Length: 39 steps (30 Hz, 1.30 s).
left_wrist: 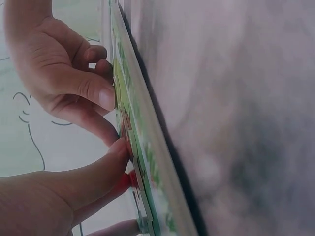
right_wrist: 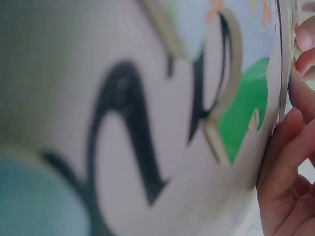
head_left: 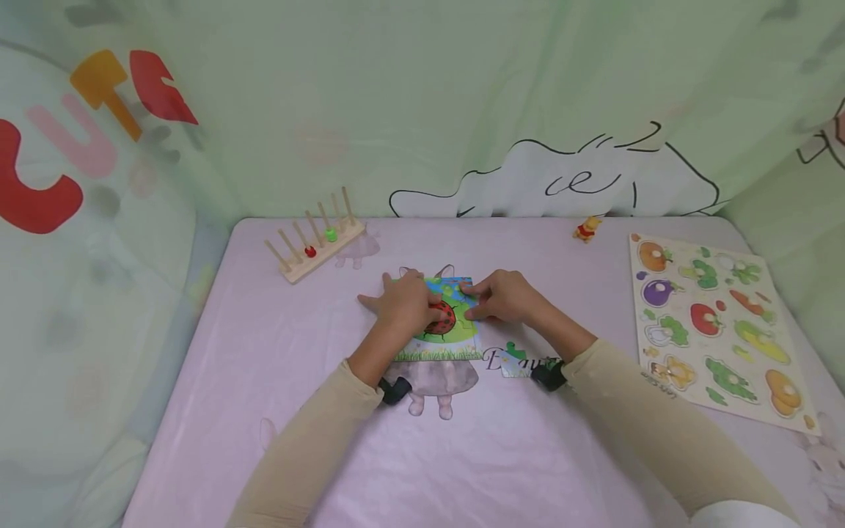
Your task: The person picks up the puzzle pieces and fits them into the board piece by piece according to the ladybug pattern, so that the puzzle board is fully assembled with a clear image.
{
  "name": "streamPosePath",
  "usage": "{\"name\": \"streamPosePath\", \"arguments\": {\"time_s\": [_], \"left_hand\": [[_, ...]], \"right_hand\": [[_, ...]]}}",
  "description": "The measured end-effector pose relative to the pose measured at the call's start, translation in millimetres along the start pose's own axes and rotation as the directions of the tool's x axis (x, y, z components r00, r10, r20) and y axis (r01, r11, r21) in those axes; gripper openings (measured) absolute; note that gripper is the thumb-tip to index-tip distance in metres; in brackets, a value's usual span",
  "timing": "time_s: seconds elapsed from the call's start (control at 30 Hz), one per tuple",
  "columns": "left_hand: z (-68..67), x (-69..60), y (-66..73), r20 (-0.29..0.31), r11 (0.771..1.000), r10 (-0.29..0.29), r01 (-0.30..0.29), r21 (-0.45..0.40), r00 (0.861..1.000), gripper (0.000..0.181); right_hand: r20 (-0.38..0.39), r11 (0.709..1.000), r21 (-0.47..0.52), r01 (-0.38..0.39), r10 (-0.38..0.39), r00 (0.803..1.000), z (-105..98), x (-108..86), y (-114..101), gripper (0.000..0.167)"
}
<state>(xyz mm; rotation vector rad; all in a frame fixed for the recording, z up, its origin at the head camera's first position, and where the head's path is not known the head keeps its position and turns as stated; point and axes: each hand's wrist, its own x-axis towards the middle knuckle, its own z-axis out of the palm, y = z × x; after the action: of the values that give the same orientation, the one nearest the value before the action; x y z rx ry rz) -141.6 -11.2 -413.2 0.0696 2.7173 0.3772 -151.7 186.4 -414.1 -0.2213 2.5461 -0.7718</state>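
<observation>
A ladybug puzzle (head_left: 455, 339) lies flat, green and blue with a grassy lower border. My left hand (head_left: 404, 304) rests over its left side, the thumb touching the ladybug and other fingers spread toward the top edge. On the right side, my right hand (head_left: 508, 297) touches the puzzle with thumb and index finger held apart. The left wrist view shows both the left hand (left_wrist: 64, 199) and the right hand (left_wrist: 59, 73) with fingertips against the puzzle surface. A loose piece with green and pale blue (head_left: 515, 359) lies below the right hand, also close in the right wrist view.
At the back left stands a wooden peg rack (head_left: 323, 253) with red and green beads. A small yellow and red figure (head_left: 586, 229) is at the back. A vegetable peg board (head_left: 722, 330) lies at the right. Curtains surround the table (head_left: 264, 352).
</observation>
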Motion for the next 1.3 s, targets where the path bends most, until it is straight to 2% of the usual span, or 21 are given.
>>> {"name": "streamPosePath", "arguments": {"time_s": [0.2, 0.3, 0.37, 0.5, 0.6, 0.8, 1.1, 1.3], "left_hand": [[1.4, -0.7, -1.3, -0.012, 1.0, 0.027, -0.027, -0.011, 1.0, 0.045], [2.1, -3.4, -4.5, -0.038, 0.997, 0.071, -0.071, 0.007, 0.997, 0.041], [2.8, -5.5, -7.1, -0.065, 0.993, 0.119, -0.118, 0.016, 0.991, 0.039], [4.3, -9.4, -10.6, -0.086, 0.971, 0.237, -0.236, 0.029, 0.968, 0.044], [5.5, -10.8, -11.2, -0.078, 0.96, 0.278, -0.276, 0.04, 0.957, 0.05], [6.7, -8.4, -9.9, -0.078, 0.961, 0.276, -0.273, 0.046, 0.958, 0.054], [7.1, -7.4, -9.7, -0.067, 0.961, 0.274, -0.27, 0.059, 0.959, 0.053], [7.8, -6.0, -10.8, -0.036, 0.973, 0.23, -0.229, 0.031, 0.972, 0.055]], "right_hand": [[0.006, 1.0, -0.016, 0.008, -0.007, 1.0, -1, 0.3, 0, 0.059], [0.008, 1.0, -0.022, -0.001, 0.001, 1.0, -1, 0.7, -1, 0.059], [0.008, 1.0, -0.017, -0.01, 0.01, 1.0, 0, 1.5, -2, 0.059], [0.01, 0.999, -0.005, -0.032, 0.032, 0.999, 1, 2.1, -5, 0.059], [0.021, 0.999, -0.004, -0.04, 0.04, 0.999, -1, 2.4, -5, 0.059], [0.052, 0.999, -0.016, -0.031, 0.032, 0.998, -4, 2.8, -3, 0.059], [0.035, 0.999, -0.012, -0.049, 0.05, 0.998, -5, 4.3, -4, 0.059], [0.033, 0.998, -0.025, -0.059, 0.059, 0.998, -5, 5.8, -5, 0.059]]}}
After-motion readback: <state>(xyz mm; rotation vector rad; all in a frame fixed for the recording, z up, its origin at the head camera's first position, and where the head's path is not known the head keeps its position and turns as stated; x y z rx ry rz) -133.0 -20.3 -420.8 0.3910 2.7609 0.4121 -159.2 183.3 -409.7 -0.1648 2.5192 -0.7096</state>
